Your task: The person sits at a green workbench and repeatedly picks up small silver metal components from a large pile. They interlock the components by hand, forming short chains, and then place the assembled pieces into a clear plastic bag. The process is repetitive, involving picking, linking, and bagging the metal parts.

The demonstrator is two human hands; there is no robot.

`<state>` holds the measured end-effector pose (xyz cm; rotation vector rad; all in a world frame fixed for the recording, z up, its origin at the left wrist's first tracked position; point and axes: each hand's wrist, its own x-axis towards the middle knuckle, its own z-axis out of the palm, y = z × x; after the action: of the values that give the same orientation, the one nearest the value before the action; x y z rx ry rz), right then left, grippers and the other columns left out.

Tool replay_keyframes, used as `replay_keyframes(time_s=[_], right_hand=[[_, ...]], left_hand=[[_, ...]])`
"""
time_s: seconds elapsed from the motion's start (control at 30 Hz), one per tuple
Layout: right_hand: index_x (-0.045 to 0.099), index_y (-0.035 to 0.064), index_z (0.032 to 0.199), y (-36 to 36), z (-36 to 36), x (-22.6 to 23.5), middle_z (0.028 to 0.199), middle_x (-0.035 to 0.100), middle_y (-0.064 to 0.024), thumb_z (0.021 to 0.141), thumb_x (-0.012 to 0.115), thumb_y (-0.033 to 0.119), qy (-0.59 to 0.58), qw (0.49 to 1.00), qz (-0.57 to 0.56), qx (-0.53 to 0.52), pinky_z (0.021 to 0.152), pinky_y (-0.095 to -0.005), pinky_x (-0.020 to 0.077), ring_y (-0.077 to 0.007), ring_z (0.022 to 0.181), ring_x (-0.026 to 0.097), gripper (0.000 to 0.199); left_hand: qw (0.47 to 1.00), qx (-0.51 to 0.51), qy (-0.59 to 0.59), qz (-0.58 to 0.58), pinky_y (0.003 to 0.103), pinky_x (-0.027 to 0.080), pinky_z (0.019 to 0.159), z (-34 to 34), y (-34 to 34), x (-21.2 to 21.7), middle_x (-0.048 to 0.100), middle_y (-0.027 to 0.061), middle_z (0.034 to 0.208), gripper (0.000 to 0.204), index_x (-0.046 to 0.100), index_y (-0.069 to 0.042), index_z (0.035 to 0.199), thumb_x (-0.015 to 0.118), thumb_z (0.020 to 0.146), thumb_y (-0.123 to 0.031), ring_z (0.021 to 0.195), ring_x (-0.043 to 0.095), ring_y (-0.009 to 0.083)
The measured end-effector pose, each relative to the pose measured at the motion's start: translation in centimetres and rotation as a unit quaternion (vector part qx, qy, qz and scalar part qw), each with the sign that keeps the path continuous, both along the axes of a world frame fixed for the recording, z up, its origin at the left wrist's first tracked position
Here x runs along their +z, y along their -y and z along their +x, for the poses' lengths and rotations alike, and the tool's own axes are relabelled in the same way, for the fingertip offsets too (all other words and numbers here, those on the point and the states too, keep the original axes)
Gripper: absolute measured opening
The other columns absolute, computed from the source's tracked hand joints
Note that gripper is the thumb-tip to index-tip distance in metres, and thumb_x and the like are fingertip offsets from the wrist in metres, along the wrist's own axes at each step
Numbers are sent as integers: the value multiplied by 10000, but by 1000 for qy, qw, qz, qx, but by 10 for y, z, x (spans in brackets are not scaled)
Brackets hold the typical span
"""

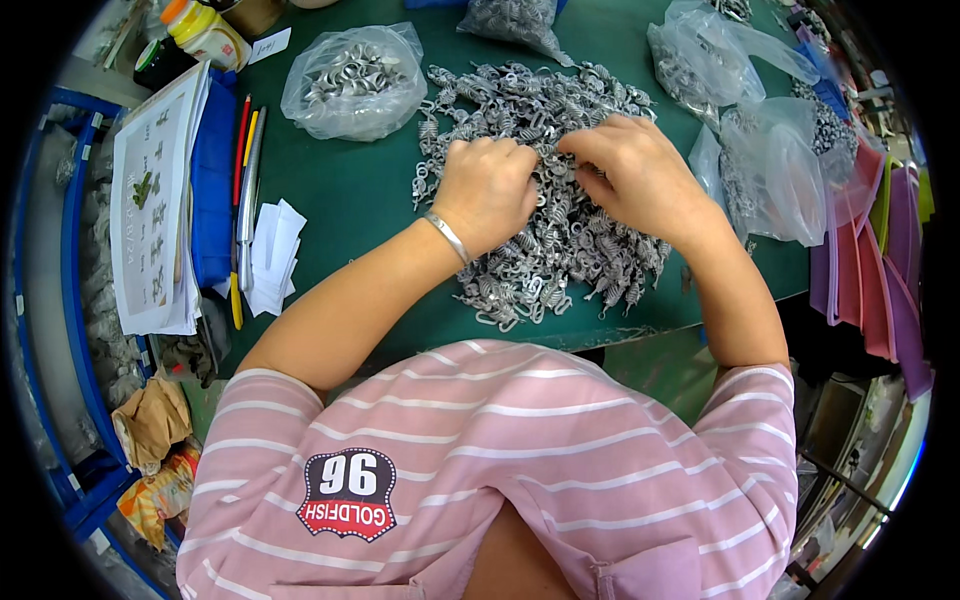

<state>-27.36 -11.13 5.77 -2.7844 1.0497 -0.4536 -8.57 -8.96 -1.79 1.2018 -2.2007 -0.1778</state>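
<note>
While we lean over the green table (340,190), both our hands are sunk in a heap of small grey metal springs (560,250) spread across the middle of it. Our left hand (487,188) lies knuckles up on the left half of the heap, its fingers curled under into the springs; it looks clenched on something, but the fingertips are hidden, so we cannot tell what they pinch. A thin silver bangle (447,237) circles that wrist. Our right hand (632,175) rests on the right half of the heap, fingers bent and pointing toward the left hand, the two almost touching above the centre of the pile; whether it holds a spring we cannot tell either. The springs lie under and around both hands, reaching from the far side of the hands down toward the near table edge.

Beyond the left hand sits a clear bag of shiny metal pieces (355,82), just beside the heap. To the right of the heap lie more clear plastic bags (775,170), some with grey parts inside. Well to the left are white paper slips (273,255), a row of pencils and pens (245,180), a blue folder (212,190) and a printed sheet (152,200). Purple sheets (880,290) hang at the right edge. A yellow-capped bottle (205,32) stands at the far left corner.
</note>
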Motion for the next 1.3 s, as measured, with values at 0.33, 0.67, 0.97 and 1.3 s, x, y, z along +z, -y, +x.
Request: replay_keyframes(time_s=[0.33, 0.67, 0.97, 1.3], right_hand=[[613, 45, 871, 15, 38, -31, 823, 643, -140, 730, 567, 62, 76, 994, 52, -54, 696, -431, 495, -322, 808, 615, 150], [623, 95, 828, 15, 64, -45, 802, 657, -74, 717, 601, 113, -80, 996, -30, -25, 710, -395, 467, -252, 807, 623, 115], [586, 17, 1004, 34, 9, -8, 733, 557, -29, 838, 537, 96, 598, 614, 511, -61, 550, -224, 408, -118, 642, 518, 190], [590, 68, 735, 31, 54, -36, 752, 625, -85, 674, 602, 40, -56, 988, 71, 127, 665, -382, 501, -286, 789, 627, 68]], left_hand=[[614, 32, -662, 429, 297, 527, 633, 50, 6, 25, 612, 97, 815, 140, 577, 10, 859, 480, 789, -62, 744, 630, 207], [971, 40, -109, 208, 289, 467, 595, 37, 1, 14, 609, 81, 718, 100, 664, -21, 791, 640, 738, -102, 623, 579, 192], [981, 72, 124, 133, 409, 512, 633, 8, 4, 14, 619, 148, 762, 185, 630, -33, 707, 634, 743, -214, 710, 628, 317], [988, 32, 14, 147, 380, 486, 574, 32, -11, 0, 618, 115, 757, 115, 626, -12, 751, 609, 734, -124, 631, 611, 267]])
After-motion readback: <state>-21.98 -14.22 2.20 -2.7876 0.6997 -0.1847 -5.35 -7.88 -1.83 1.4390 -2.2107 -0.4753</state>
